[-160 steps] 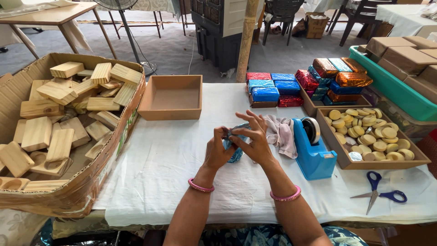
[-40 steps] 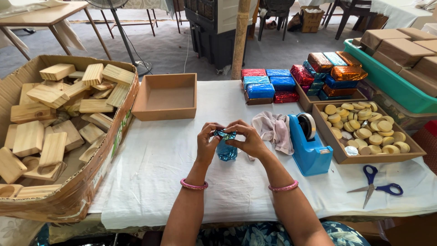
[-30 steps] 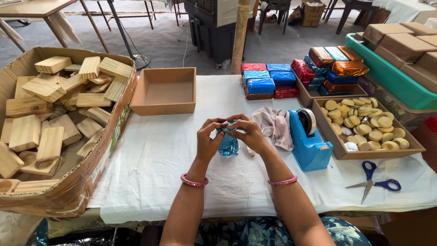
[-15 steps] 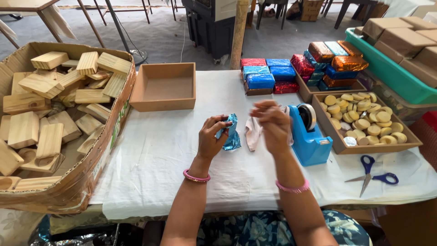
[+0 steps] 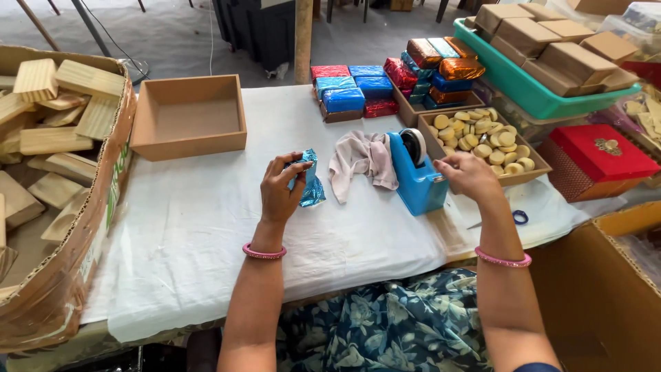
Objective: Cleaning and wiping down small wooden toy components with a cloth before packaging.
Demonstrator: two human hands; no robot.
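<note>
My left hand (image 5: 279, 187) sits just left of the frame's centre, fingers curled closed around a small packet in shiny blue foil (image 5: 307, 180). The foil is crinkled and loose, its lower corner flaring out below my fingers, and it is held upright just above the white tablecloth (image 5: 193, 234).

My right hand (image 5: 467, 176) is right of centre, fingers bent at the front edge of the blue tape dispenser (image 5: 416, 176); I cannot tell whether it is pinching tape or only touching. Each wrist wears a pink bangle.

Between the hands lies a crumpled pale cloth (image 5: 363, 158), touching the dispenser's left side. Below and left of the foil packet the tablecloth is bare down to the near edge, the widest open stretch. To the lower right the table ends against a brown cardboard box wall (image 5: 592, 289), with a blue scissor handle (image 5: 520, 217) near that edge.

Further up, an empty brown tray (image 5: 188, 117) stands upper left of centre, well apart from my left hand. A big cardboard carton of pale wooden blocks (image 5: 48, 138) crowds the left edge. Beyond the dispenser are a tray of round pale discs (image 5: 482, 138), foil-wrapped blocks in blue, red and copper (image 5: 358, 86), and a green bin of brown boxes (image 5: 544, 65) at the upper right.
</note>
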